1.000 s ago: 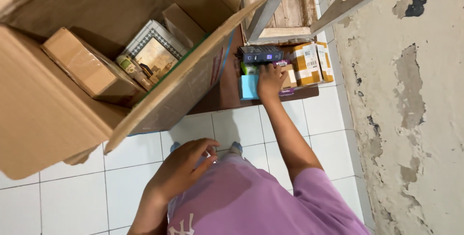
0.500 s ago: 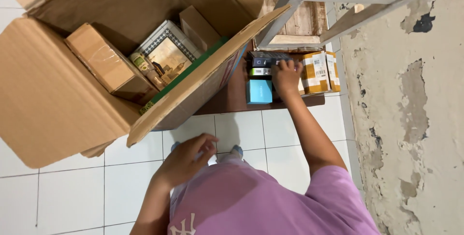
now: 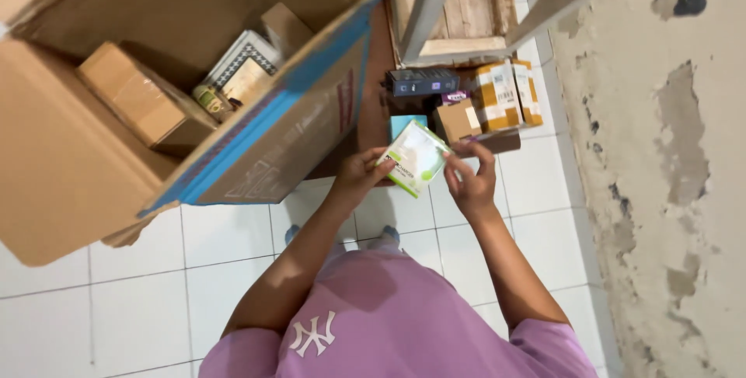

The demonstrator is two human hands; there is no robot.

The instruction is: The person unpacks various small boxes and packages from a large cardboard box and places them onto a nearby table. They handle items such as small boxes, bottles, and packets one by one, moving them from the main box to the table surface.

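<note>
Both hands up now: the left hand (image 3: 359,174) pinches the near corner of a small green-and-white box (image 3: 414,158), fingers curled tight. The right hand (image 3: 472,180) grips the opposite edge, fingers half closed. Just past the fingertips, more small boxes (image 3: 497,97) crowd a low shelf (image 3: 501,142).

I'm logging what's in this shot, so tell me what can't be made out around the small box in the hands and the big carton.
Head view only:
- Small green and white box: its underside is hidden, and fingers of the left hand and right hand cover its edges.
- Large cardboard carton: its raised flap hides part of the inside; the left side is cut off by the frame.
- Boxes on the low shelf: wooden ladder rails cross above them, so the back row is hidden.
</note>
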